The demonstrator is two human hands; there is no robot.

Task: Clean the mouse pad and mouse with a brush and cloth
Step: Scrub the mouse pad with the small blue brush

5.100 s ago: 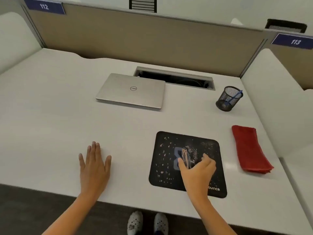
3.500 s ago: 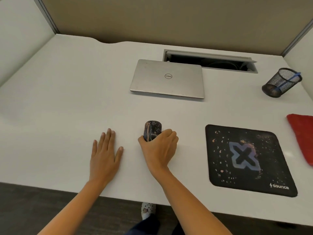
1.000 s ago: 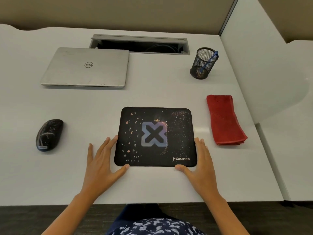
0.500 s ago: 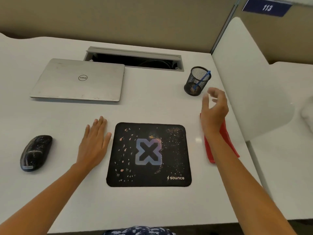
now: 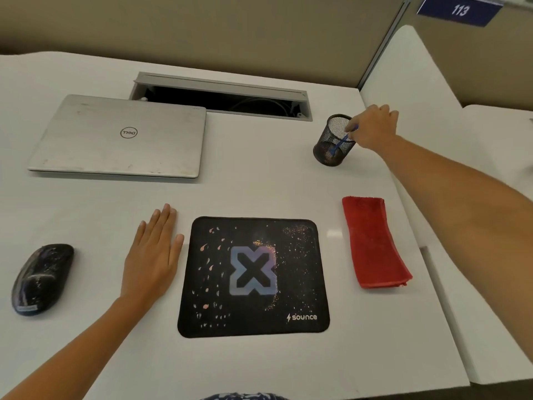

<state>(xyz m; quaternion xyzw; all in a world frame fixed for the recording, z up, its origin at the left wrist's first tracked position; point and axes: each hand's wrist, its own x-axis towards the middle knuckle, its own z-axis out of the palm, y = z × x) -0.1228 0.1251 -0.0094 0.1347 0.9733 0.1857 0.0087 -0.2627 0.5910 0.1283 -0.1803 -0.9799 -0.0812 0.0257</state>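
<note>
A black mouse pad (image 5: 253, 277) with a pale X and speckles of debris lies near the desk's front edge. The black mouse (image 5: 41, 278), also speckled, sits far left of it. Flat on the desk, just left of the pad, rests my left hand (image 5: 153, 255) with straight fingers. A blue-handled brush (image 5: 339, 144) leans in a black mesh cup (image 5: 331, 142) at the back right. Reaching over the cup's rim, my right hand (image 5: 372, 129) pinches the top of the brush handle. A folded red cloth (image 5: 375, 241) lies right of the pad.
A shut silver laptop (image 5: 118, 137) lies at the back left. Behind it is an open cable slot (image 5: 222, 98) in the desk. A white divider panel (image 5: 450, 111) borders the desk on the right, with a beige partition behind.
My right hand has moved from above the red cloth back to the mesh cup and closed its fingers on the brush handle. My left hand has stayed flat beside the pad.
</note>
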